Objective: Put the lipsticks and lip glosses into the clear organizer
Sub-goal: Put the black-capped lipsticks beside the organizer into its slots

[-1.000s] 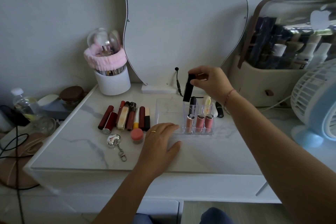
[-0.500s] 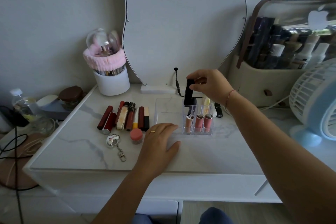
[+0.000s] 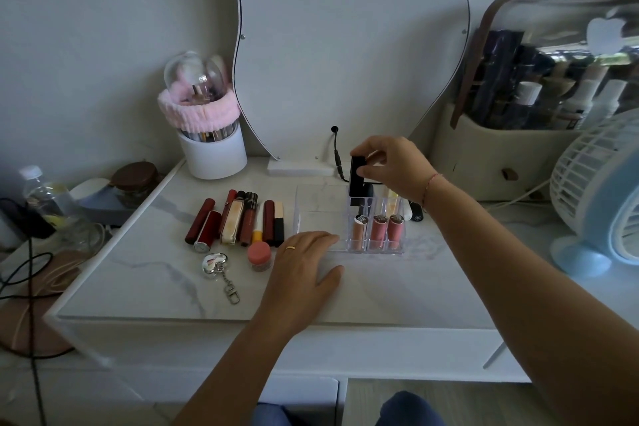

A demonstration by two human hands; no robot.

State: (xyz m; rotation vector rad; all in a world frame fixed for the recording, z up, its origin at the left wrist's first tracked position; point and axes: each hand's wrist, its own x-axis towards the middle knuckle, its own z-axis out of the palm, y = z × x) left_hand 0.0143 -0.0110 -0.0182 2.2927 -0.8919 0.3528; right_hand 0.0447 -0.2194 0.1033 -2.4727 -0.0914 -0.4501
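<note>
A white marbled tabletop (image 3: 380, 287) filled the middle of the frame, with a wavy-edged mirror (image 3: 345, 45) standing at its back. At the upper right sat a clear-topped cosmetics bag (image 3: 518, 156), and a white and blue fan (image 3: 594, 204) stood at the right edge. In the upper left of the tabletop was a white brush pot (image 3: 214, 156) with a pink headband around its top.

The clear organizer (image 3: 321, 214) stood at the centre, just in front of the mirror's base. The left hand (image 3: 304, 263) lay flat on the tabletop, its grip spread, with straight fingertips against the organizer's front left edge. The right hand (image 3: 390, 162) hovered above the organizer's back row, its grip pinching the top of a black lipstick (image 3: 356, 180) between thumb and fingers. That lipstick stood upright with its lower end inside a back compartment.

A row of lipsticks and glosses (image 3: 242, 221) lay side by side on the tabletop just left of the organizer. 3 pink lip glosses (image 3: 378, 230) stood upright in the organizer's front compartments. 1 black tube (image 3: 416, 213) lay just right of the organizer. A small pink-lidded jar (image 3: 259, 254) sat in front of the row, near the left hand, with a heart keychain (image 3: 215, 261) to its left.
</note>
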